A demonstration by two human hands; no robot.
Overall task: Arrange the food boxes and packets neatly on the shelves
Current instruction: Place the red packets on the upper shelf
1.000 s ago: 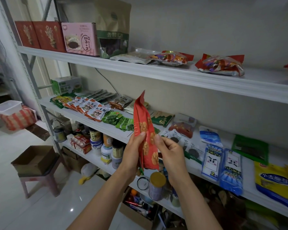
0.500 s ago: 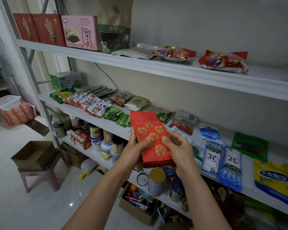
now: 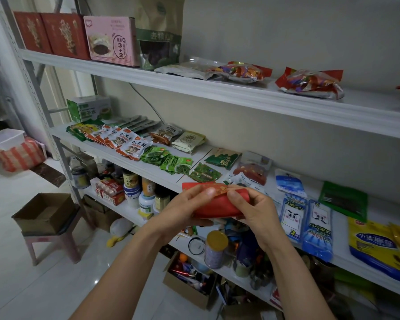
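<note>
A red snack packet (image 3: 217,204) is held flat just in front of the middle shelf (image 3: 146,170), pinched at its upper edge by the left hand (image 3: 183,211) and the right hand (image 3: 255,212), and could be dropped onto the jars (image 3: 146,199) below if either grip is loosened too soon.

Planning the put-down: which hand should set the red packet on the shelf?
Probably left: left hand cradles the packet from below, nearer the bare shelf; right hand pinches its edge.
</note>
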